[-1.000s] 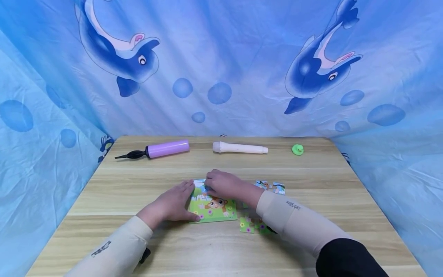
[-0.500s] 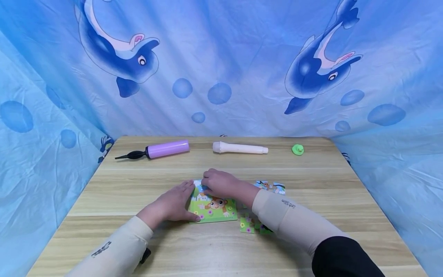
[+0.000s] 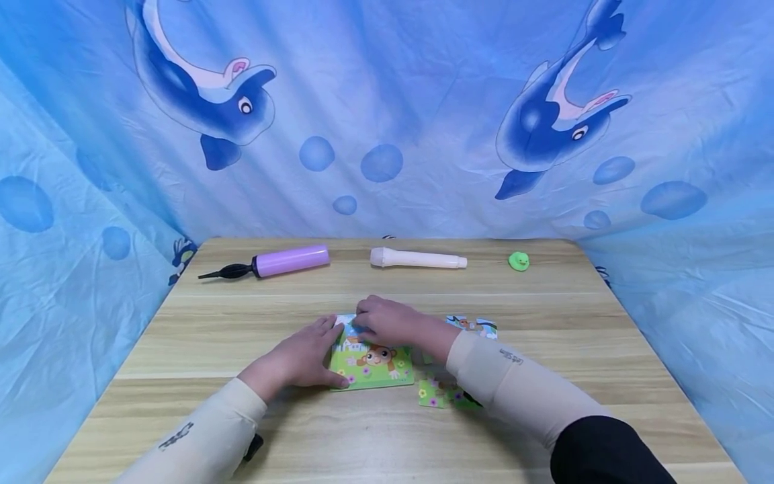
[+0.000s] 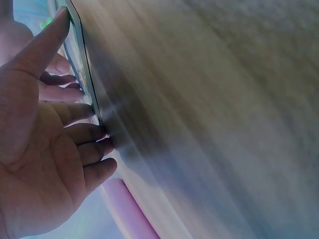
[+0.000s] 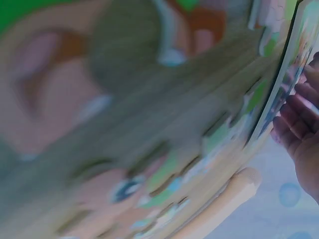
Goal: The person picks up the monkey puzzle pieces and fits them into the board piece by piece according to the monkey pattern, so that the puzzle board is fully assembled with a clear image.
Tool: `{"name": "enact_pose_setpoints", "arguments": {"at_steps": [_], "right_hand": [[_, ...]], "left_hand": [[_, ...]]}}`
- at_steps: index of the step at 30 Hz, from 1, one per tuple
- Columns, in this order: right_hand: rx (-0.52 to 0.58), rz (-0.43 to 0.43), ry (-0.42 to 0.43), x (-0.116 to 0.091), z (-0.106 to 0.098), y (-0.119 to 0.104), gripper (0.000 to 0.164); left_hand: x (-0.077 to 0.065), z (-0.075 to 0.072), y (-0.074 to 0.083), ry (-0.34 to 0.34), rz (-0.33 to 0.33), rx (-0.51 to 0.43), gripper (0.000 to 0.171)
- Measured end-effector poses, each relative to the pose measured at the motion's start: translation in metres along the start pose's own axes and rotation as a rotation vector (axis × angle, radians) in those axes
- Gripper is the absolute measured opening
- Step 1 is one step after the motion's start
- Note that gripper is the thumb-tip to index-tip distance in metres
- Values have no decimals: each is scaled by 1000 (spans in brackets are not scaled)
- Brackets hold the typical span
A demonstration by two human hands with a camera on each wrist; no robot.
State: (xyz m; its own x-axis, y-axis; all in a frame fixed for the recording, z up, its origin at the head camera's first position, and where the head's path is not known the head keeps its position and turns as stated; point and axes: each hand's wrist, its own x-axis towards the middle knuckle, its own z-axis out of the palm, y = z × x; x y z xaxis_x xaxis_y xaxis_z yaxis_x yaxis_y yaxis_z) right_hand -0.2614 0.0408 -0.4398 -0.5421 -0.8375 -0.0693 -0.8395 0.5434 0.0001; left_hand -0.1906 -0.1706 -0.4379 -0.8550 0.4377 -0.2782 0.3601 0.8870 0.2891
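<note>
A jigsaw puzzle board [image 3: 377, 378] with a monkey on green ground lies in the middle of the table. My left hand [image 3: 307, 353] rests along its left edge, thumb at the lower corner, fingers extended; the left wrist view shows the fingers [image 4: 92, 152] against the board's side. Over the board's upper part, my right hand [image 3: 390, 324] has bent fingers that pinch a small blue puzzle piece [image 3: 359, 330], mostly covered by them. In the right wrist view the right hand's fingertips meet the board's face. Loose puzzle pieces [image 3: 431, 393] lie right of the board, partly under the right forearm.
Along the back of the table lie a purple hand pump [image 3: 292, 261] with a black nozzle, a white toy microphone [image 3: 420, 259] and a green toy duck [image 3: 519, 261]. Blue dolphin-printed cloth [image 3: 387, 202] hangs behind and beside the table [image 3: 363, 444].
My right hand shifts slightly left over the board, then a little back right, fingers staying at the same upper area. The left hand keeps its place on the board's edge.
</note>
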Motion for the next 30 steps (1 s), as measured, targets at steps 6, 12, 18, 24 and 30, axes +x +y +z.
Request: {"name": "enact_pose_setpoints", "arguments": {"at_steps": [6,12,18,24,30], "right_hand": [[116,19,45,-23,-1,19,30],[109,68,69,-53,-7,45,27],[126,119,47,-85,-12,68,32],[135,226,-59,-109,-9,82,33],[195,284,-126,-127,-7,87,31]], "left_hand": [[-1,1,0,1,-2,17,112],[-4,0,0,0,-2,30,112],[-4,-1,1,4,10,13,111],[-3,-1,2,3,9,12,111],[-2,-1,2,3,12,18,112]]}}
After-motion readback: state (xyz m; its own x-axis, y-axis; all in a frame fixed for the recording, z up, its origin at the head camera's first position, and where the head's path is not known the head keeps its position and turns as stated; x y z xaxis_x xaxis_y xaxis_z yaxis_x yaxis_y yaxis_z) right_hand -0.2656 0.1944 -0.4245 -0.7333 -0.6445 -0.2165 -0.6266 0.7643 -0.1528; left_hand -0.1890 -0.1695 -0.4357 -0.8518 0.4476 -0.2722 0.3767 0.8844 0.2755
